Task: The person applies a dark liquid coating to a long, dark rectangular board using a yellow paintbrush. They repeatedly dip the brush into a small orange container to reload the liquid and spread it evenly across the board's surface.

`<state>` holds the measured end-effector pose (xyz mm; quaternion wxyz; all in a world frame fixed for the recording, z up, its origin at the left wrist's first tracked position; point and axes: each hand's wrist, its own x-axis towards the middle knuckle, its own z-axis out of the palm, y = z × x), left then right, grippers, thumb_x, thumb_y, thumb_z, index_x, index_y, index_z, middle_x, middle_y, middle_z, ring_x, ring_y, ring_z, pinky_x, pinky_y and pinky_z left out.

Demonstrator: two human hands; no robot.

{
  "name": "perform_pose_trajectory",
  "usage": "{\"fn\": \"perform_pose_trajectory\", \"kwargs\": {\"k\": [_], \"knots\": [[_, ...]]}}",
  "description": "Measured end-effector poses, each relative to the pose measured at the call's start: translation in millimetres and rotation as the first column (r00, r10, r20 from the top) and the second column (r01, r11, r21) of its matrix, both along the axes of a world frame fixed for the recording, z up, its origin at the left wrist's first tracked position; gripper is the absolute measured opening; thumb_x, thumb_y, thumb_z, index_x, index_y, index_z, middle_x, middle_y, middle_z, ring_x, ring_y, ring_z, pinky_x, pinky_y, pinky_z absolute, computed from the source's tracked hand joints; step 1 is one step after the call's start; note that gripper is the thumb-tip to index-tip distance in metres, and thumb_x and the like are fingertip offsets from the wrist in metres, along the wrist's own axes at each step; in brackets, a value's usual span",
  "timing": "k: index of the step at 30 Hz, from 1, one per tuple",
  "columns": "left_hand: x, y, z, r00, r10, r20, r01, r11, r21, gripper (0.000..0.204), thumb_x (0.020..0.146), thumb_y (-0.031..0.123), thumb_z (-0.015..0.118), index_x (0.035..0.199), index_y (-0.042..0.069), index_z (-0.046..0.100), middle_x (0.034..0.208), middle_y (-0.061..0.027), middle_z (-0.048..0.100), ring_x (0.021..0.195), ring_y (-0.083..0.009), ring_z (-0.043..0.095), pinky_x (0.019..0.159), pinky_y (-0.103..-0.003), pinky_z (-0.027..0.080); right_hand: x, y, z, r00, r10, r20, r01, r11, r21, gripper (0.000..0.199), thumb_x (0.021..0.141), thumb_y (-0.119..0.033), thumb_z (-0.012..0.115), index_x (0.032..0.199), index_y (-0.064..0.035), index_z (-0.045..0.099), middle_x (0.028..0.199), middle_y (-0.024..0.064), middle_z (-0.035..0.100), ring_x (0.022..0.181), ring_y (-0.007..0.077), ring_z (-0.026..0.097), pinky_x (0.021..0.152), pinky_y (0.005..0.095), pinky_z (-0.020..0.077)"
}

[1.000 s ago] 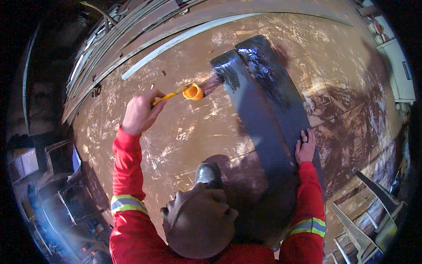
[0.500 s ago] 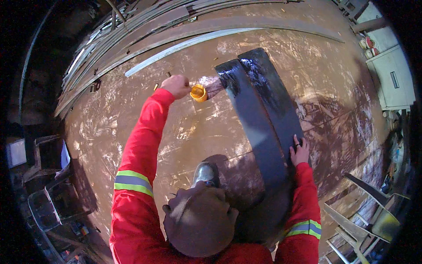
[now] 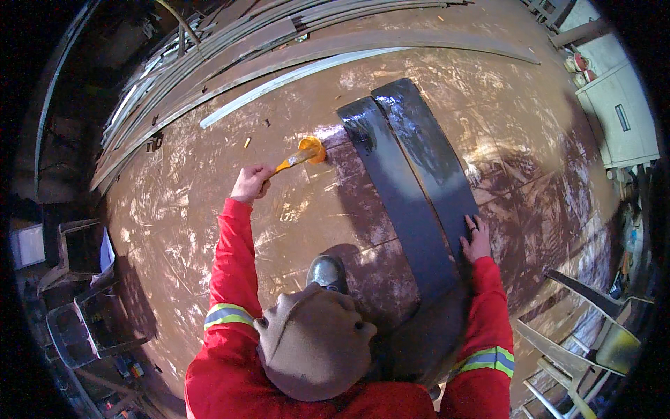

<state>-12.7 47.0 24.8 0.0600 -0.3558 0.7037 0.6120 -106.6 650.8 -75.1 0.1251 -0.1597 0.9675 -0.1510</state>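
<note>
My left hand (image 3: 252, 183) grips the yellow-orange handle of a paintbrush (image 3: 285, 165). The brush's bristle end reaches into a small orange cup (image 3: 320, 151) standing on the floor, so the bristle tips are hidden. To the right of the cup lie two long dark panels, a left panel (image 3: 398, 195) and a right panel (image 3: 427, 150), side by side with a narrow gap between them. Their far ends look wet and glossy; the nearer parts are matte. My right hand (image 3: 477, 239) rests with fingers apart on the right panel's outer edge, holding nothing.
Long metal bars (image 3: 279, 73) lie across the floor at the far side. A pale cabinet (image 3: 620, 115) stands far right, with a chair (image 3: 593, 328) at lower right. Chair frames (image 3: 73, 325) are at left. My boot (image 3: 326, 272) is on the brown floor near the panels.
My left hand has moved back toward me and to the left, away from the cup's side. The brush handle, hidden before, now shows slanting into the cup. My right hand stays on the panel.
</note>
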Motion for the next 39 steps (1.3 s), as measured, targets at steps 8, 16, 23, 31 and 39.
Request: {"fn": "perform_pose_trajectory", "kwargs": {"k": [8,16,23,31,39], "knots": [[37.1,3.1,-4.9,0.976,0.193,-0.103,-0.155,0.942,0.298,0.019,0.092,0.023,0.059,0.085,0.006,0.057,0.054,0.0033,0.038,0.043,-0.007,0.03,0.04,-0.025,0.021,-0.6,5.4,8.6,0.999,0.013,0.042,-0.01,0.996,-0.083,0.069,0.073,-0.008,0.074,0.136,-0.0102,0.046,0.145,0.0136,0.039,0.134,0.037,0.034,0.112,0.043,0.0308],[17.3,-2.2,86.0,0.857,0.214,-0.468,-0.142,0.972,0.185,0.022,0.096,0.028,0.053,0.092,0.007,0.054,0.053,0.0037,0.037,0.04,-0.0072,0.03,0.041,-0.025,0.024,3.1,22.8,-5.3,0.998,0.03,0.048,-0.023,0.988,-0.152,0.073,0.067,-0.004,0.077,0.134,-0.0065,0.047,0.147,0.0145,0.037,0.136,0.0363,0.033,0.113,0.042,0.0293],[25.3,8.7,80.5,0.908,0.175,-0.381,-0.153,0.984,0.088,0.018,0.094,0.024,0.056,0.092,0.007,0.057,0.056,0.0034,0.039,0.043,-0.0074,0.035,0.041,-0.025,0.025,4.1,22.3,-13.9,0.998,0.061,0.021,-0.057,0.985,-0.161,0.075,0.068,-0.005,0.077,0.136,-0.0075,0.046,0.148,0.014,0.036,0.137,0.0357,0.032,0.114,0.0417,0.0279],[47.6,16.5,-21.7,0.973,0.216,-0.086,-0.206,0.973,0.108,0.021,0.093,0.026,0.058,0.088,0.006,0.06,0.055,0.0021,0.041,0.042,-0.0078,0.036,0.039,-0.025,0.025,1.6,24.6,-2.2,0.998,0.05,0.046,-0.043,0.989,-0.141,0.073,0.068,-0.005,0.078,0.135,-0.0063,0.047,0.147,0.0145,0.037,0.135,0.0349,0.034,0.113,0.0404,0.0289],[77.5,-35.0,36.2,0.854,0.385,-0.351,-0.382,0.921,0.081,0.021,0.097,0.025,0.053,0.092,0.005,0.057,0.053,0.0027,0.038,0.039,-0.0072,0.031,0.037,-0.024,0.023,5.3,22.7,-6.0,0.999,0.036,-0.001,-0.036,0.991,-0.13,0.072,0.067,-0.01,0.081,0.133,-0.0117,0.052,0.142,0.0187,0.04,0.131,0.0381,0.038,0.109,0.0421,0.0341]]}}
